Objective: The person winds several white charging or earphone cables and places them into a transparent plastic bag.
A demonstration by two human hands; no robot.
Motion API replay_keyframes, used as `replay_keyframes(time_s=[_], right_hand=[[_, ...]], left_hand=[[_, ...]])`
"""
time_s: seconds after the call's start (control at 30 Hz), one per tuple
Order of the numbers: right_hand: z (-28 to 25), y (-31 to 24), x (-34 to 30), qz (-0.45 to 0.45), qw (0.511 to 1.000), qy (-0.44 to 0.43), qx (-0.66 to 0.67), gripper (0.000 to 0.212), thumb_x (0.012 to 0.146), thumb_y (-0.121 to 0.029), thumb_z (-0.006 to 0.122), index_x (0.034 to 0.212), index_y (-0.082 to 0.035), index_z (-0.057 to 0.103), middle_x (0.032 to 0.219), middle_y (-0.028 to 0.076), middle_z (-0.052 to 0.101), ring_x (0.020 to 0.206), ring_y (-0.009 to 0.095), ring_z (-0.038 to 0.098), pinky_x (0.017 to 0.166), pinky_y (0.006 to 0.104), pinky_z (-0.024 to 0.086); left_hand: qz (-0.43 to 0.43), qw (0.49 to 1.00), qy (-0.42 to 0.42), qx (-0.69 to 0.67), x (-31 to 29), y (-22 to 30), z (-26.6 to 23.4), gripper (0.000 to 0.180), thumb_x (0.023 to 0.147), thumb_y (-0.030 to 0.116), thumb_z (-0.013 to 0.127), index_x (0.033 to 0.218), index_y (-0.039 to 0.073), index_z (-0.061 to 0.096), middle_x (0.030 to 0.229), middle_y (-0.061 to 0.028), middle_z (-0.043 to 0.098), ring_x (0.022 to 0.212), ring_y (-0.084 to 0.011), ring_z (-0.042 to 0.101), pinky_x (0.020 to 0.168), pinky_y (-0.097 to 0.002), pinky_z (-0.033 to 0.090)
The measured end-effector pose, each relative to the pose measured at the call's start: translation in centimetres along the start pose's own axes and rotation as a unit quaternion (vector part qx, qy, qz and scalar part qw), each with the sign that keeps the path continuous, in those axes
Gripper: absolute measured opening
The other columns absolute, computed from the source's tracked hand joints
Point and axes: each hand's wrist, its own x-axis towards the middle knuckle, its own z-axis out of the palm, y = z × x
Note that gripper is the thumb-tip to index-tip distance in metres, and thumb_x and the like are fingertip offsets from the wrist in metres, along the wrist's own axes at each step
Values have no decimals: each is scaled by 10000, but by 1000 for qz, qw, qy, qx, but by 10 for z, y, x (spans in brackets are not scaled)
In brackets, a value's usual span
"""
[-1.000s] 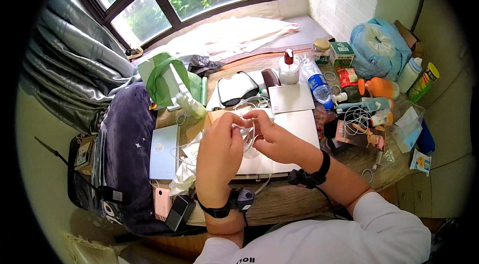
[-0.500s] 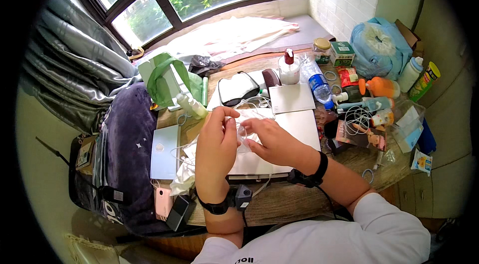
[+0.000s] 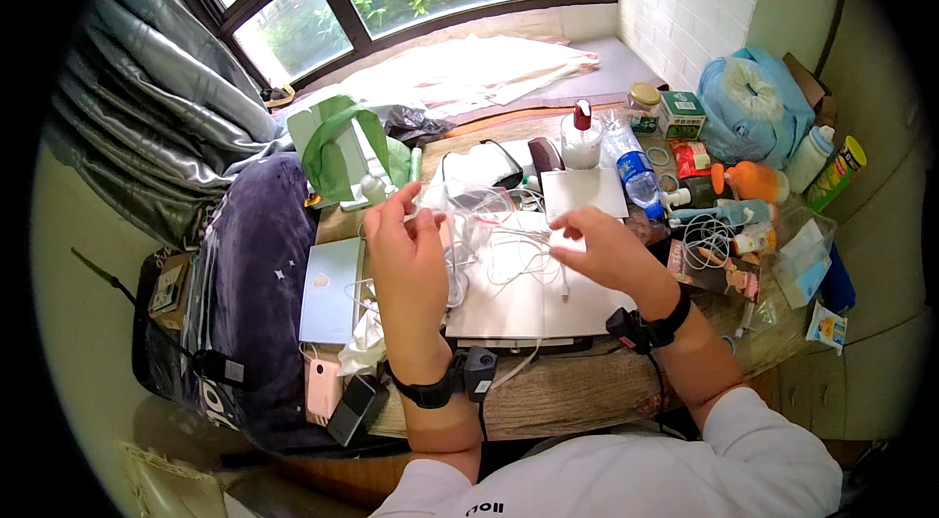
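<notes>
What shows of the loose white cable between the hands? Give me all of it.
The cable is thin and white, plastic by its look. It lies in loose, crossing loops on the white surface, left of the right hand. One end, with a pale plug, points toward the surface's near edge; the other cannot be made out. Contact with the hand is unclear.

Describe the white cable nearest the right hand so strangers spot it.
On the wooden table, find the large white surface. The white cable lies loosely looped there, left of the right hand; unlike the coil among bottles, its plug visibly points toward the white shirt.
</notes>
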Motion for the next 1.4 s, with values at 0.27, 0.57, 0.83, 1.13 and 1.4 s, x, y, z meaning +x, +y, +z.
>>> replay_keyframes(time_s=[0.27, 0.57, 0.83, 1.13, 1.4], right_hand=[[24, 21, -9, 94, 974, -105, -177, 297, 749, -289, 694, 907, -42, 645, 899, 141, 650, 876, 313, 633, 776, 389, 502], [-4, 39, -27, 145, 985, -59, 74, 143, 789, -153, 654, 836, -25, 611, 740, 86, 661, 645, 183, 633, 578, 302, 508], [-18, 60, -53, 85, 921, 122, 361, 110, 880, -103, 652, 907, -97, 546, 835, 53, 689, 695, 88, 624, 553, 193, 428], [-19, 84, -53, 41, 834, 196, 514, 100, 920, -42, 595, 1014, -59, 566, 898, 65, 649, 721, 111, 604, 627, 196, 506], [-52, 72, -58, -36, 795, 255, 549, 158, 955, -96, 560, 1100, -43, 589, 991, 103, 655, 762, 101, 627, 590, 196, 538]], left_hand=[[16, 992, -45, 116, -6, 12, -1, 317, 905, 150, 610, 1184, 2, 578, 1033, -108, 451, 734, -150, 535, 698, -281, 481], [74, 977, -190, 60, -19, 28, 15, 234, 873, 124, 652, 1091, 40, 637, 808, -64, 552, 658, -127, 516, 611, -266, 443], [135, 927, -336, 100, -46, -16, 77, 260, 894, 144, 586, 1140, 58, 589, 972, -156, 622, 861, -304, 636, 758, -377, 524], [184, 970, -158, -23, -24, 15, 52, 209, 864, 116, 597, 1062, 45, 592, 963, -159, 599, 900, -336, 603, 770, -405, 495], [69, 959, -88, 259, 7, -37, 38, 600, 953, 533, 401, 1233, 15, 517, 1107, -246, 603, 1032, -387, 582, 900, -452, 451]])
